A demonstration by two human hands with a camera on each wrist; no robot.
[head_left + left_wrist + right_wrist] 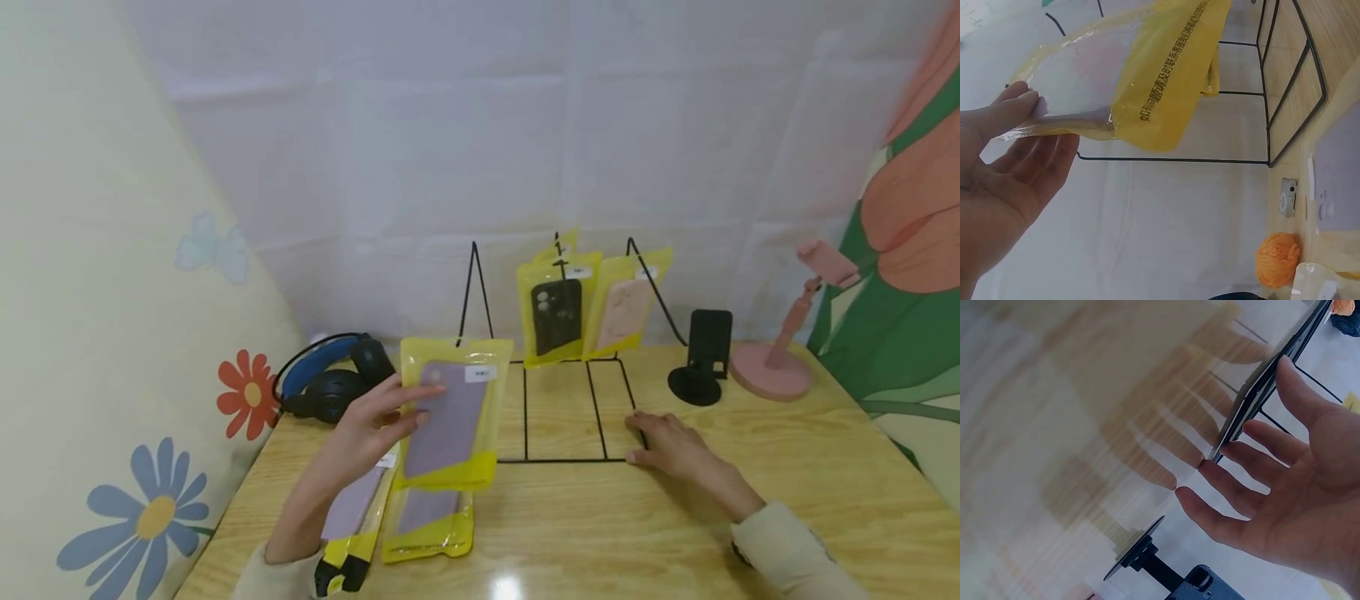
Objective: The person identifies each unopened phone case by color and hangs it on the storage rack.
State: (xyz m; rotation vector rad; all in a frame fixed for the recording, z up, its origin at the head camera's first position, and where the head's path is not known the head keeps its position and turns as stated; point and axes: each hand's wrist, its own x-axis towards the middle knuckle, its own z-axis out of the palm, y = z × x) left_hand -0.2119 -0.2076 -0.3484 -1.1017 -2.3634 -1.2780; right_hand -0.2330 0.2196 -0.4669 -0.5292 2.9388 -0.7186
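Note:
My left hand (375, 417) pinches the left side of a yellow-edged clear pouch (453, 446) with a lilac phone case inside. In the left wrist view, the thumb lies over the pouch (1166, 81) and the other fingers sit beneath it. The pouch's top edge overlaps the left wire of a black wire rack (525, 417) in the head view. My right hand (678, 450) touches the rack's front right corner with spread, slightly bent fingers. From the rack hang pouches with a black case (557, 321) and a pink case (626, 312).
Two more lilac-case pouches lie at front left, one pouch (431, 521) partly under the held one. Headphones (333, 392) rest at back left. A black phone stand (708, 342) and a pink stand (772, 371) stand right of the rack. An orange yarn ball (1277, 259) shows too.

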